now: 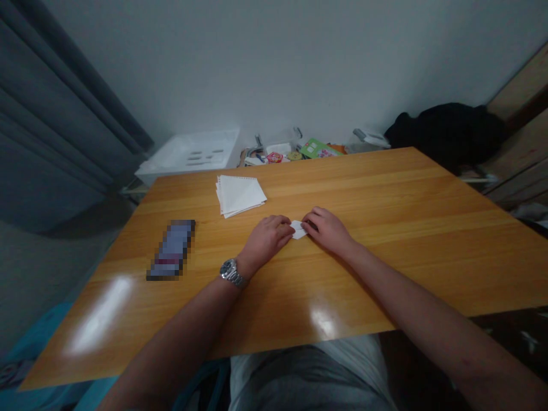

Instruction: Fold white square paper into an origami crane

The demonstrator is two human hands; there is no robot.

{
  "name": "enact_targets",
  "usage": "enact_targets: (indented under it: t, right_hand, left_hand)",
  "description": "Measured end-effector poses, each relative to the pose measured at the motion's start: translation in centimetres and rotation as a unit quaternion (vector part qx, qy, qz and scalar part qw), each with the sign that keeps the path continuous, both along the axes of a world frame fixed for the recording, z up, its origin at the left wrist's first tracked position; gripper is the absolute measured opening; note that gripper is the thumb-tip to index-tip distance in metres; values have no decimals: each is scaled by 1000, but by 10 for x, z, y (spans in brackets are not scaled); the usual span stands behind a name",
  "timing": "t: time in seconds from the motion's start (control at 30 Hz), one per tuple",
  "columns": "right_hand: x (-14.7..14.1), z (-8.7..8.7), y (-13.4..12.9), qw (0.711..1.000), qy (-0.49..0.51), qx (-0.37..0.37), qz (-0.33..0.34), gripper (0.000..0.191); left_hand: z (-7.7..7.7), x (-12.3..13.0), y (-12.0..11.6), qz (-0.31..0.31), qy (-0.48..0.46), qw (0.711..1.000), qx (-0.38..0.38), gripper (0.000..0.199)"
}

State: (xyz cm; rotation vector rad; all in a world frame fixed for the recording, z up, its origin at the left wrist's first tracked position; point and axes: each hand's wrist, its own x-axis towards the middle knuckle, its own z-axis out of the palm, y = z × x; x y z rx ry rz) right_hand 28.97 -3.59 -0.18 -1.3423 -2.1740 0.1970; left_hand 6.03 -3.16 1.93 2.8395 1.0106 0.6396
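Observation:
A small folded piece of white paper point(297, 230) lies on the wooden table between my two hands. My left hand point(268, 237), with a metal watch point(231, 272) on its wrist, pinches the paper's left side. From the other side, my right hand point(327, 229) grips the right edge with thumb and fingers. The fingers cover both ends of the paper, so only its middle shows. Beyond my left hand rests a stack of loose white sheets point(240, 194) with punched holes along one edge.
A phone-like device point(172, 250), blurred out, lies at the left of the wooden table point(406, 228). Behind the far edge are a white tray-like box point(205, 149), a green packet point(319, 148) and small clutter. A black cloth heap point(449, 134) sits at the back right.

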Motion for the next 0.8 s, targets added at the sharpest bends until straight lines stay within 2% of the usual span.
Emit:
enact_targets:
  t: [0.1,0.2,0.3,0.37,0.8]
  right_hand:
    - [2,2,0,1000,9,22,10,13]
    - [4,5,0,997,17,37,65,12]
    - [7,5,1,991,9,20,131,11]
    - [9,4,2,989,12,0,150,11]
    - [6,4,3,988,3,-20,151,17]
  left_hand:
    - [-1,-1,0,-6,24,1000,-2,20]
    - [-2,-1,0,-10,32,999,-11,23]
    - [-2,0,1,-1,30,999,-13,22]
    - [-3,1,1,3,25,1000,-16,21]
    - [-7,7,0,9,-46,996,-79,18]
